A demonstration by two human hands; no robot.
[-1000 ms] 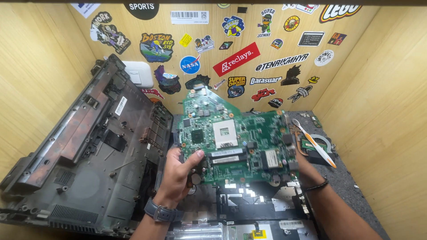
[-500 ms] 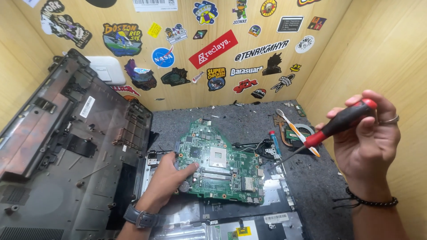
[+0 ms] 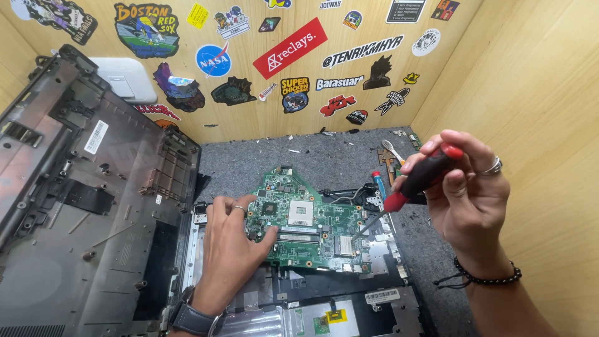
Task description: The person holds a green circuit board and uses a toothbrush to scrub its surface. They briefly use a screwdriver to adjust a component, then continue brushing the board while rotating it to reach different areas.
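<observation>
Wooden booth walls (image 3: 536,93) on three sides, the back one covered in stickers. Grey felt counter (image 3: 324,159) underneath, scattered with small bits.

Large dark laptop base cover (image 3: 81,206) propped at the left, inner side up, leaning against the wall, a white box (image 3: 125,78) behind its upper edge.

Opened laptop chassis (image 3: 312,299) flat on the counter at centre bottom, metal shielding and a label showing along its near edge.

Green motherboard (image 3: 306,228) lying on that chassis, component side up, a square silver socket near its upper left.

Left hand (image 3: 231,249) flat on the motherboard's left edge, palm down, thumb pressed on the board, fingers spread over the corner; grip released, pinning rather than grasping. Ring on one finger, dark watch (image 3: 193,318) at the wrist.

Right hand (image 3: 468,193) raised over the right side, grip clenched around a screwdriver (image 3: 415,184) with a red and black handle. Shaft slanting down and left, tip at the motherboard's right edge; contact too small to tell. Ring on one finger, beaded bracelet (image 3: 486,278) at the wrist.

Beyond the board: a blue-handled tool (image 3: 379,184) just beside the chassis corner, and a toothbrush (image 3: 393,151) near the back right corner.
</observation>
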